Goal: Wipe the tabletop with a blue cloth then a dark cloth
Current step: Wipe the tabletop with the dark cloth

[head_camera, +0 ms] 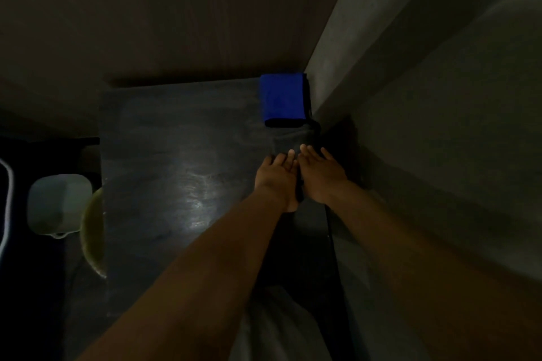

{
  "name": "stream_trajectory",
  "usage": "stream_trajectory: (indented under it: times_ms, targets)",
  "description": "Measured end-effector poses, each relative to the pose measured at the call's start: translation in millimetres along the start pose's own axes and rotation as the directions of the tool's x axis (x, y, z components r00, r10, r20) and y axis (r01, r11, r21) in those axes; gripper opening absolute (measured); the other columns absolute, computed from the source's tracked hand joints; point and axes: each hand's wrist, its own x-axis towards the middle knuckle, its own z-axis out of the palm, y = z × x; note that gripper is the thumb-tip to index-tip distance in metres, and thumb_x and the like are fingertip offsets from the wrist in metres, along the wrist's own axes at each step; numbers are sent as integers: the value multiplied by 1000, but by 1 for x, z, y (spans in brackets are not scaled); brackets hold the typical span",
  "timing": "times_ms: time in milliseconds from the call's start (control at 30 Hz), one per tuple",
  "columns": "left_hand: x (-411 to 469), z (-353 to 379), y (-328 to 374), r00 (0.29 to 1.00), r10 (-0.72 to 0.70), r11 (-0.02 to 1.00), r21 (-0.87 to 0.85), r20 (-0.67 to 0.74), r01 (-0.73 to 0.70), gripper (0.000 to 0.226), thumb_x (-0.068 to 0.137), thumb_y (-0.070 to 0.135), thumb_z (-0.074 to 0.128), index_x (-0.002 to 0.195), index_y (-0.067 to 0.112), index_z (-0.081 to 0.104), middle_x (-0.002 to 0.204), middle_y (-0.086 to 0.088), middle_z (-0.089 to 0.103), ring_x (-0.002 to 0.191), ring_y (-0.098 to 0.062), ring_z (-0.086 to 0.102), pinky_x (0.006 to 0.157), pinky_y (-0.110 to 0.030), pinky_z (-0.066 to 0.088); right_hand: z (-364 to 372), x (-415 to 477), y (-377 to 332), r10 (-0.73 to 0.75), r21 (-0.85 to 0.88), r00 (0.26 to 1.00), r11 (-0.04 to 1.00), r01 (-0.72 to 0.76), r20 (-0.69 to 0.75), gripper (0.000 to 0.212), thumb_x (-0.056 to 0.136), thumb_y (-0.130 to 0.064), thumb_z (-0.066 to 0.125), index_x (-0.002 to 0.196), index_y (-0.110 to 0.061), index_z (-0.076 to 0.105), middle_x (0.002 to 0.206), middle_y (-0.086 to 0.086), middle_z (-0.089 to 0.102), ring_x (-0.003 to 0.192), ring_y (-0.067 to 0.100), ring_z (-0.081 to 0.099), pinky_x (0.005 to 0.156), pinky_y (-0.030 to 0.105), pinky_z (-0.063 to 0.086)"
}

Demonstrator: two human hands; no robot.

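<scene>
My left hand point(277, 177) and right hand point(321, 176) lie side by side with fingers straight and flat. Their tips rest on the dark cloth point(289, 139) and grip nothing. That cloth is a dim grey, slightly rumpled patch, barely distinct from the glossy tabletop point(176, 155), just on my side of the blue cloth point(283, 97). The blue cloth is a vivid, neatly folded rectangle with a black edge.

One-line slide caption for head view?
Left hand and right hand flat on the dark cloth; folded blue cloth just beyond, at the far right corner of the tabletop.
</scene>
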Motion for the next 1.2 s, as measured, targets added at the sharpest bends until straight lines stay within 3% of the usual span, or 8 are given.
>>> stream_trajectory:
  times_ms: [300,600,867,1200]
  targets:
    - [-18,11,10,998,22,999,48,60,-25,93,88,51,51,154,13,-2,161,-8,-8,148,-22,2,120,-41,5,20,-16,-5,-11,53,1000,999,11,7,72,98,-26,43,155,-10,1,163,7,-7,151,18,-4,123,38,-3]
    - [-30,22,2,996,-27,992,124,83,16,86,95,52,37,152,8,-9,159,-12,-15,148,-24,-8,120,-41,-5,23,-17,-24,-9,111,999,994,13,-34,71,97,-19,44,156,-12,4,163,7,-6,151,18,-4,122,37,-3]
    - [-41,27,-19,993,-66,996,66,98,60,83,95,54,35,153,11,-6,160,-9,-13,148,-23,-7,120,-40,-5,20,-14,-51,-18,107,1000,994,21,-25,69,99,-29,41,155,-11,4,163,7,-5,151,18,-3,122,37,-2]
    - [-64,39,-51,989,-112,993,39,96,108,84,95,53,37,152,11,-7,160,-9,-12,148,-22,-6,120,-41,-3,12,-9,-93,-45,111,999,993,46,-20,72,98,-29,44,155,-12,4,163,8,-6,151,19,-4,122,37,-1]
